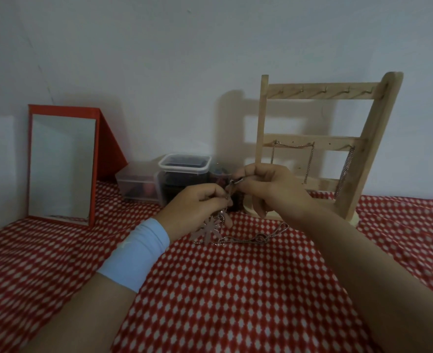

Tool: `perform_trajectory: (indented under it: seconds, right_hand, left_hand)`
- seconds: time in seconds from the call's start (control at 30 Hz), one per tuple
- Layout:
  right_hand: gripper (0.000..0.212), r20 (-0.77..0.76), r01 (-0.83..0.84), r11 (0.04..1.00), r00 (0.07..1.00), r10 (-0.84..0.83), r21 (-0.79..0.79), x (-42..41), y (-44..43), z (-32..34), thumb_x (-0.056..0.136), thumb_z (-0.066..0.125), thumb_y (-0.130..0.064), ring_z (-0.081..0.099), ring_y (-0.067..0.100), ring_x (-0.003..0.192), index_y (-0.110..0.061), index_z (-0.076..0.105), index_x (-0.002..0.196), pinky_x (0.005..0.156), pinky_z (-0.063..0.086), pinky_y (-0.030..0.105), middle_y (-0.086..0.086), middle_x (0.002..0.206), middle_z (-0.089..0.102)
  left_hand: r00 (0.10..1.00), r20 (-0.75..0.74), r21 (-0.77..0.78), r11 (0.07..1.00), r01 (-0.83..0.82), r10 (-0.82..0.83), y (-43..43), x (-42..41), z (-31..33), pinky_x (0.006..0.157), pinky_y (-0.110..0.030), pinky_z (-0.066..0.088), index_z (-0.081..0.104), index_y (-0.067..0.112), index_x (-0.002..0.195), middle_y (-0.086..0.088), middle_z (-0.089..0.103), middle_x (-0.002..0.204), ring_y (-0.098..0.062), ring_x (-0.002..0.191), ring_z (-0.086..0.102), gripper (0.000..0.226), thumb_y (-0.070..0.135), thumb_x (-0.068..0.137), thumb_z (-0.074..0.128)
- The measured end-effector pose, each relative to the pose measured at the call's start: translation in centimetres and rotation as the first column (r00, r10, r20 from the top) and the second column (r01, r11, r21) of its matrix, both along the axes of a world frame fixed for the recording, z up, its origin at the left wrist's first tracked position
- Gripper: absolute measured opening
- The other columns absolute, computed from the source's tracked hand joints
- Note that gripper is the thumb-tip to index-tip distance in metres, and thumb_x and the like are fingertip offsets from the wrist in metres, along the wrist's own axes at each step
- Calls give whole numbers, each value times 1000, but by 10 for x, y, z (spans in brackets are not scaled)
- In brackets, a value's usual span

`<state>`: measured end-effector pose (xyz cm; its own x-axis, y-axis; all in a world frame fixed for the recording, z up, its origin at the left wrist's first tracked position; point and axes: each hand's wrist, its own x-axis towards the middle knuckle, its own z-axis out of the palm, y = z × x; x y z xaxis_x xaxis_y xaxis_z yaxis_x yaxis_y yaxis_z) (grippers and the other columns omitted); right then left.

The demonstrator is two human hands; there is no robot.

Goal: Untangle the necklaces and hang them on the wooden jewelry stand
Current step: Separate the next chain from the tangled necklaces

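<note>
Both hands, left hand (197,207) and right hand (268,189), pinch tangled necklaces (235,233) above red patterned cloth (235,289); wooden jewelry stand (319,146) behind holds two chains.

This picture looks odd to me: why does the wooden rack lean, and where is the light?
Head view: the wide-angle lens likely tilts the wooden jewelry stand; its shadow falls left on the wall, so light comes from the right; dim overall, the tangled necklaces look soft.

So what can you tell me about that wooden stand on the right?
The wooden jewelry stand is pale bare wood: two uprights joined by crossbars with small hooks. It leans back, standing on the red patterned cloth by the wall. Its top hooks are bare; two thin chains hang from the middle bar.
</note>
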<state>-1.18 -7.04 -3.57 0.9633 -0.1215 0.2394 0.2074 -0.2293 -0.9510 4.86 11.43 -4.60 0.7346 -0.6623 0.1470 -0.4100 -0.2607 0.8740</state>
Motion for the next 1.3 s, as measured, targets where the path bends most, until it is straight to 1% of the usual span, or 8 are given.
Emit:
perform_trajectory:
  seconds: [0.23, 0.43, 0.53, 0.67, 0.87, 0.97, 1.1, 1.3]
  right_hand:
    - [18, -34, 86, 991, 996, -83, 100, 6, 4, -7, 87, 75, -5, 46, 14, 39, -5, 70, 105, 37, 37, 22, 3, 65, 69]
    - [14, -47, 176, 976, 982, -184, -129, 9, 4, -16, 91, 74, -22, 55, 8, 47, -9, 70, 88, 45, 44, 18, -5, 63, 67]
    - [26, -72, 110, 966, 989, -130, -234, 6, 2, -14, 93, 70, -37, 62, -2, 55, -19, 78, 75, 52, 46, 9, -11, 59, 68]
    - [13, -88, 86, 960, 990, -113, -266, 9, 4, -19, 83, 81, -30, 74, 1, 79, -19, 83, 90, 74, 58, 15, -10, 84, 79]
    - [11, -160, 92, 984, 980, -117, -155, 9, 6, -21, 89, 76, -22, 74, 5, 78, -14, 82, 92, 64, 54, 11, -4, 84, 79]
    - [16, -212, 139, 990, 967, -143, -34, 9, 4, -19, 93, 69, -27, 70, 13, 86, -15, 80, 95, 72, 53, 24, -2, 90, 78]
    - [31, -321, 117, 993, 941, -110, 2, 13, 6, -21, 99, 52, -33, 67, 29, 104, -10, 72, 103, 98, 48, 46, 3, 97, 76]
    - [44, -225, 26, 944, 969, -105, -329, 11, 11, -23, 106, 41, -32, 60, 25, 82, 5, 63, 97, 81, 50, 41, 19, 92, 66]
  left_hand:
    - [998, 47, -97, 994, -43, 48, -2, 3, -7, 79, -21, 56, 73, 11, 93, 1, 77, 88, -10, 85, 72, 17, 17, 96, 57]
    - [982, -97, -148, 973, -176, 162, -9, 4, -18, 75, -40, 61, 70, 9, 93, -12, 76, 87, -23, 78, 73, 18, 15, 98, 54]
    - [971, -108, -155, 961, -228, 213, -11, 5, -22, 66, -34, 61, 71, 7, 93, -18, 72, 90, -21, 73, 70, 18, 15, 98, 55]
    - [966, -96, -185, 949, -256, 242, -13, 2, -24, 58, -30, 59, 72, 12, 89, -11, 73, 82, -20, 64, 69, 19, 18, 97, 56]
    - [955, -57, -224, 929, -296, 290, -16, -2, -30, 52, -24, 56, 73, 17, 87, 3, 71, 68, -14, 55, 68, 17, 20, 96, 59]
    - [959, -101, -260, 923, -283, 265, -17, 2, -32, 66, -27, 59, 72, 17, 91, 2, 75, 84, -11, 70, 69, 17, 21, 97, 56]
    - [907, -419, -383, 896, -225, 49, -20, 1, -33, 80, -29, 55, 66, 13, 80, 1, 71, 81, -13, 80, 67, 28, 20, 99, 47]
    - [839, -534, -487, 849, -208, -101, -25, -2, -32, 73, -31, 44, 48, 15, 61, 0, 53, 66, -13, 68, 53, 37, 17, 98, 44]
